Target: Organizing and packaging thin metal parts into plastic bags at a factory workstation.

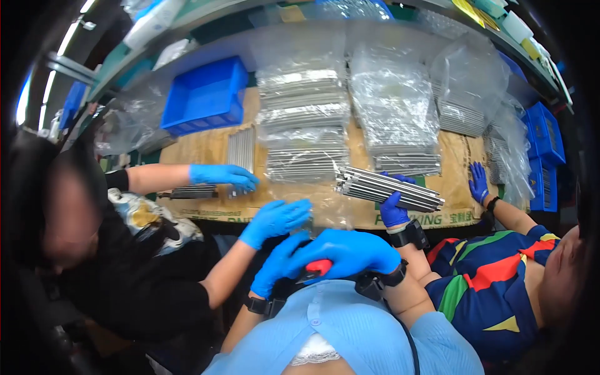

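Observation:
Both my hands, in bright blue gloves, are close together in front of my shirt, at the table's near edge. My right hand (350, 252) is closed around a small red and black tool (319, 267); only its red end and some black show, so its kind is unclear. My left hand (278, 265) touches the right one, its fingers bent in and partly hidden; what they hold, if anything, cannot be made out. Just beyond, a clear plastic bag (331, 211) lies on the cardboard (362, 215). A bagged stack of metal rods (306, 164) lies farther off.
At left, a co-worker's blue-gloved hands (275, 222) reach over the cardboard near loose rods (241, 149). At right, another co-worker's purple-gloved hand (394, 211) holds a bundle of metal rods (389, 189). A blue bin (206, 115) stands back left; blue bins (545, 134) stand at far right.

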A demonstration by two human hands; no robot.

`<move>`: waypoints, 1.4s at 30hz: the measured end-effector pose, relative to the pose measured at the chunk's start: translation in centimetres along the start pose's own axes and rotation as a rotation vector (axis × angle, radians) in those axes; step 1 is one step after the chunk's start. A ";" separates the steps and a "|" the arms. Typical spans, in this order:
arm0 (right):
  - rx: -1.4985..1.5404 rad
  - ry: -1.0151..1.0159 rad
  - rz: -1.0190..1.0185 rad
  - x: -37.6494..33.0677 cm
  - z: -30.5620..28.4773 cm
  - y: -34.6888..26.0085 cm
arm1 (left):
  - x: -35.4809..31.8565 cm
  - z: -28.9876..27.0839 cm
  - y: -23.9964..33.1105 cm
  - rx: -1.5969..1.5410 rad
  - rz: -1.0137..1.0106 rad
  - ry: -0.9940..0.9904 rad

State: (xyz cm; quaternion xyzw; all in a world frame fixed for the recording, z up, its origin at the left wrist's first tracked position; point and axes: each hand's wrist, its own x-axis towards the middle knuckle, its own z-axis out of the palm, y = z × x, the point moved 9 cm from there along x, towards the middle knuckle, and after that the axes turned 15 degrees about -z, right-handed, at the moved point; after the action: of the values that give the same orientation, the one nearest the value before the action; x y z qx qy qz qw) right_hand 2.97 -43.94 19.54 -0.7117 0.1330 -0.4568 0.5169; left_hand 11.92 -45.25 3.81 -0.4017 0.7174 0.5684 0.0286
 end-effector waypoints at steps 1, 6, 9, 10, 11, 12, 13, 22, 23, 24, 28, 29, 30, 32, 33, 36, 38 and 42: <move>0.025 0.013 0.012 0.1 0.6 -0.9 | -0.7 -0.5 0.2 0.018 0.009 0.021; -0.057 0.025 0.095 0.4 5.4 -2.3 | -5.1 2.5 -3.7 -0.258 -0.159 -0.340; -0.020 0.022 0.125 0.6 7.9 -3.4 | -8.0 3.3 -2.8 -0.256 -0.166 -0.408; -0.004 0.031 0.144 0.5 8.6 -3.6 | -8.5 3.1 -1.9 -0.174 -0.149 -0.407; -0.010 0.021 0.153 0.3 9.2 -4.0 | -8.9 3.0 -1.1 -0.090 -0.129 -0.408; -0.054 0.009 0.186 -0.2 9.7 -4.0 | -9.0 2.9 -0.7 -0.100 -0.117 -0.407; -0.100 0.000 0.219 -0.7 10.1 -4.1 | -9.4 3.4 -0.2 -0.115 -0.105 -0.485; -0.167 0.228 0.191 -3.7 14.0 -10.0 | -10.7 -1.1 2.9 -0.205 0.239 -0.307; -0.202 0.231 0.171 -4.0 14.0 -10.4 | -10.5 -1.4 2.9 -0.261 0.215 -0.298; -0.207 0.271 0.188 -4.5 14.1 -9.9 | -10.7 -1.6 2.2 -0.322 0.179 -0.286; -0.212 0.329 0.228 -4.6 14.3 -9.5 | -11.0 -1.7 0.7 -0.390 0.116 -0.210; -0.214 0.297 0.242 -4.4 14.5 -9.2 | -11.0 -1.7 0.2 -0.405 0.095 -0.178; -0.213 0.263 0.257 -4.2 14.8 -8.8 | -11.3 -1.5 -0.4 -0.403 0.090 -0.176; -0.212 0.273 0.244 -3.8 14.2 -8.3 | -11.8 -1.4 -1.4 -0.447 0.066 -0.157; -0.216 0.287 0.234 -3.7 13.9 -8.0 | -11.9 -1.6 -2.0 -0.472 0.051 -0.146; -0.210 0.294 0.223 -3.0 13.5 -7.2 | -12.4 -3.0 -3.5 -0.472 0.027 -0.091; -0.221 0.301 0.217 -2.3 13.3 -6.7 | -12.8 -4.0 -4.8 -0.474 0.017 -0.058; -0.250 0.243 0.230 -1.1 13.4 -5.4 | -12.9 -5.5 -8.4 -0.549 0.011 -0.022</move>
State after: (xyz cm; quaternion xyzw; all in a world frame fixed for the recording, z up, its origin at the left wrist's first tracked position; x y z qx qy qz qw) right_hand 11.42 -32.65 23.02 -0.6899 0.3306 -0.4571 0.4535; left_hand 28.08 -43.12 5.50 -0.3844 0.5382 0.7461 -0.0764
